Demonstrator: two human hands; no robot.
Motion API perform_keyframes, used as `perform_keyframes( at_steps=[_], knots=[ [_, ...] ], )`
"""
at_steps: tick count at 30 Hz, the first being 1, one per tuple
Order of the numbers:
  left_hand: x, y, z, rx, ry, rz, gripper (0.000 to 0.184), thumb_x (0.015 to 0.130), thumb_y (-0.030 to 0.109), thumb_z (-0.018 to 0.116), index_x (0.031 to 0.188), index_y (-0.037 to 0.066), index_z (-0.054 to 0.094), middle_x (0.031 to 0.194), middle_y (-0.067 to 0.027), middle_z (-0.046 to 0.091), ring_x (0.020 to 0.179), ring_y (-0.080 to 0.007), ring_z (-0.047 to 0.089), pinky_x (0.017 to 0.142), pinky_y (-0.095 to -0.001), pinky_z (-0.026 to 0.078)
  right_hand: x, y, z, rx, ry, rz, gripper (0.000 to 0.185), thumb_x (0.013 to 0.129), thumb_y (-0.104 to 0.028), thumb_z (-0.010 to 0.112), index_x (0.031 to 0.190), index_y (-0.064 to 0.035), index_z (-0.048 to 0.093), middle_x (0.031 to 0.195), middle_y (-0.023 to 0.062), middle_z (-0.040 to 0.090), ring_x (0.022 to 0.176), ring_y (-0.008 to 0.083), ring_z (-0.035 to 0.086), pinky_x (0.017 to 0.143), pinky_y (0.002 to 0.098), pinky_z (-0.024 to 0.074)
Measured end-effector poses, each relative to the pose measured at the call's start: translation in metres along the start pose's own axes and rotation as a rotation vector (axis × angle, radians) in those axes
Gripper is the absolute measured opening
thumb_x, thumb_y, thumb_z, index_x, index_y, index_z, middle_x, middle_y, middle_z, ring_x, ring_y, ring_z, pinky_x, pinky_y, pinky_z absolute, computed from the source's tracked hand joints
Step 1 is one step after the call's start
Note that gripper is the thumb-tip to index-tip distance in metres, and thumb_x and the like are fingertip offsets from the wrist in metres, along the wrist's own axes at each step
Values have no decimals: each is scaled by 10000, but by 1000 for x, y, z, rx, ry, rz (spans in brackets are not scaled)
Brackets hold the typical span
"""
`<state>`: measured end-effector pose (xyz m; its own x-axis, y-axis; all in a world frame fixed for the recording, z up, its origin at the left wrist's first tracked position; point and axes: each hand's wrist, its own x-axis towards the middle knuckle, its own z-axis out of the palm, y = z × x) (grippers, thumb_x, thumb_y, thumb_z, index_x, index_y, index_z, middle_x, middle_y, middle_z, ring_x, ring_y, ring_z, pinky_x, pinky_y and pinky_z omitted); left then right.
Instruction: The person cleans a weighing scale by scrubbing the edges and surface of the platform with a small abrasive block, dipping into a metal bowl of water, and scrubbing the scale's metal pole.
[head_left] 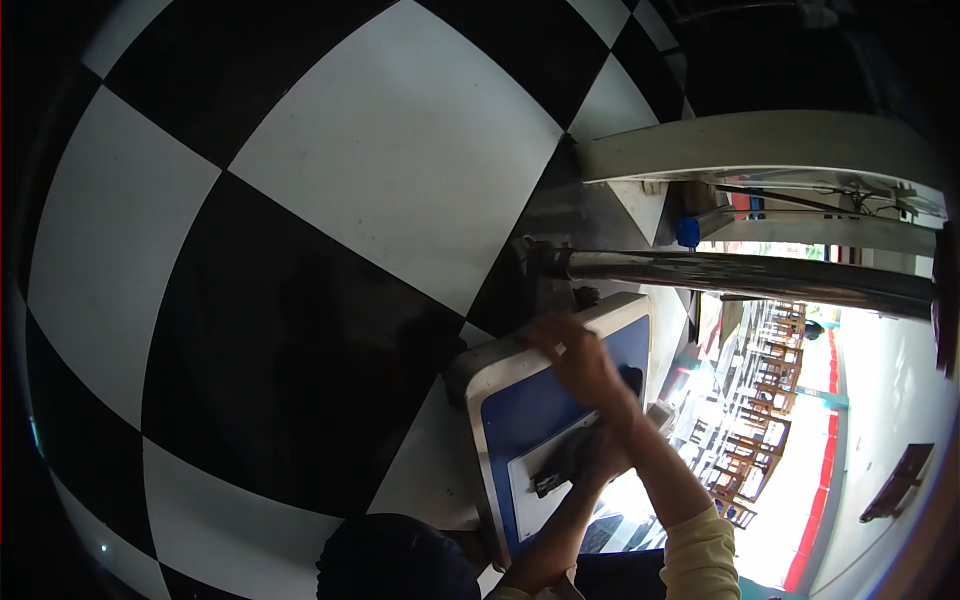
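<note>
My right hand [578, 360], below a pale yellow sleeve, is over the cream edge of a blue-topped panel [520, 402]. Its fingers are curled and somewhat blurred; anything between them is too small to make out. Behind the right wrist, my left hand [603, 458] lies low over the panel, in shade and partly covered. Its fingers blend into a dark shape, so their grip cannot be told. A small black item [546, 486] lies beside it, on a pale flat rectangle [522, 510] set on the blue surface.
The view is turned sideways. Black and white floor tiles [400, 150] fill the left and middle. A shiny metal tube [750, 270] and a pale beam [760, 140] cross the right. Wooden chairs [760, 455] stand beyond. A dark rounded shape [398, 560] is at the bottom.
</note>
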<state>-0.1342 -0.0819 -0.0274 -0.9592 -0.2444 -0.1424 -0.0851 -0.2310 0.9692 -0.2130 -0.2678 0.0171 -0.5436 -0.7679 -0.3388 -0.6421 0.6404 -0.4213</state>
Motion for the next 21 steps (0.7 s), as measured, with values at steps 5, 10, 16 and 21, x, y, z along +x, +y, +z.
perform_keyframes(
  at_steps=[5,10,16,21],
  knots=[
    [-2,20,-33,-181,-20,-51,570,807,447,673,1207,55,567,1146,-227,599,1095,-385,566,914,-470,454,2,-7,-5,-34,-25,-42,172,895,-122,613,1017,-37,699,1041,152,665,1016,327,616,914,405,487],
    [4,25,-41,-182,-57,-69,555,801,430,694,1195,60,573,1115,-213,612,1076,-366,574,918,-457,451,1,-34,8,5,-44,-48,161,881,-96,620,1006,-37,703,983,144,677,1054,302,615,972,389,485],
    [1,7,-21,-62,54,-3,545,796,416,718,1194,71,576,1097,-193,622,1047,-339,587,916,-441,452,12,-26,9,-11,-121,-85,182,860,-36,607,1019,-36,697,1041,126,684,1041,297,630,1025,426,442],
    [-2,-12,14,368,407,185,536,800,392,746,1204,85,573,1091,-163,630,1005,-293,605,907,-414,462,15,-52,23,85,-161,-234,179,873,-33,589,1011,-45,703,1004,123,692,1015,295,636,1020,431,446]
  ],
)
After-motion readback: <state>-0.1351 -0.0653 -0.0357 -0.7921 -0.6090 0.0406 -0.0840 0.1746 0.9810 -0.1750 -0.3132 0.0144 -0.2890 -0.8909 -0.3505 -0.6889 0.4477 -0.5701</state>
